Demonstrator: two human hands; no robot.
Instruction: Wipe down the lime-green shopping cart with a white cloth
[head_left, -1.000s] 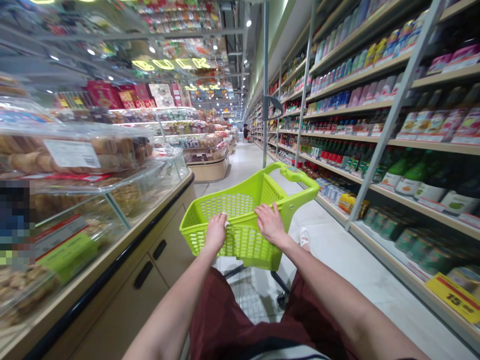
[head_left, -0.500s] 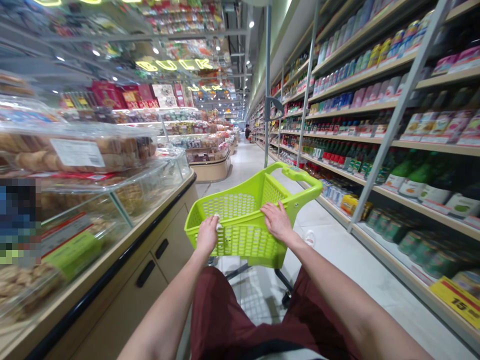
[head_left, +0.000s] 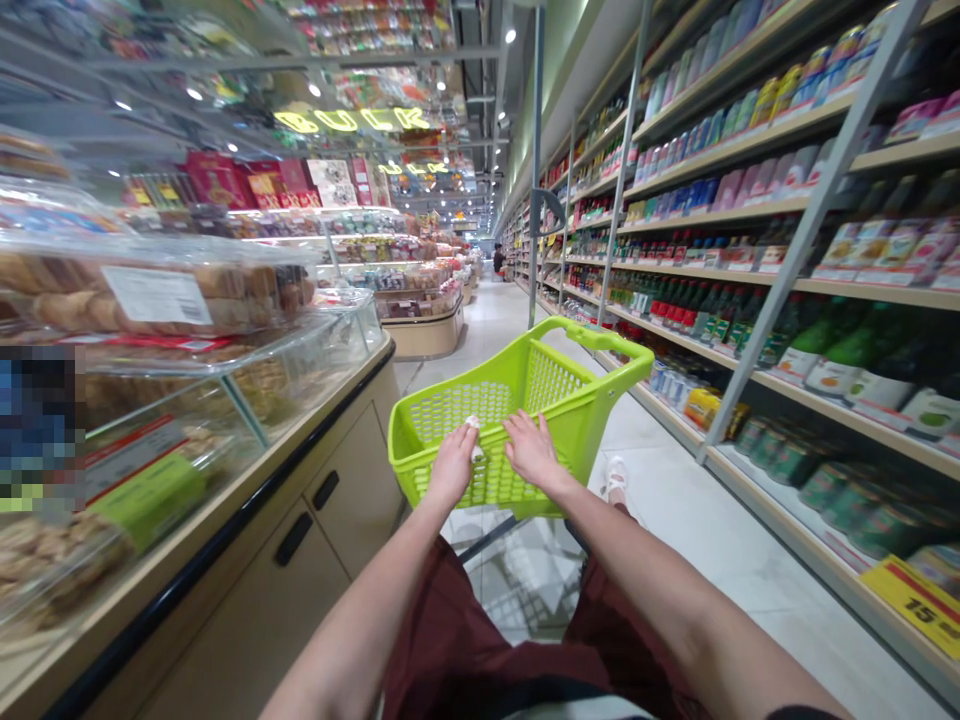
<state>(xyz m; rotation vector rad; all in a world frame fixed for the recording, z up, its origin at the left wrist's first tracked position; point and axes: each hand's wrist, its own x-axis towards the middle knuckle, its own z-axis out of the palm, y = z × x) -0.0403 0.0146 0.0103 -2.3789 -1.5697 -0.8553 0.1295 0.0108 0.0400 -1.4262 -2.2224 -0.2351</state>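
Note:
A bright green plastic shopping cart (head_left: 551, 425) with a slotted basket stands crosswise in front of me, its handle towards the right. My left hand (head_left: 452, 468) is closed at the near rim, with a crumpled white tissue (head_left: 474, 432) showing at its fingertips. Close beside it on the right, my right hand (head_left: 532, 452) holds the same rim, its fingers hooked over the top edge and the thumb side hidden from me. Seen through its open top, the basket shows only its own slotted walls.
On the left runs a glass-fronted counter (head_left: 247, 405) with packaged baked goods (head_left: 150, 295). Shelves of bottles and cans (head_left: 825, 360) line the right side, with a yellow price sign (head_left: 919, 600). The tiled aisle (head_left: 491, 305) stretches ahead. A person (head_left: 499, 262) is far down it.
Both hands have come closer together along the rim: my left hand moved right and slightly up, my right hand slid left. The cart sits slightly further right in view.

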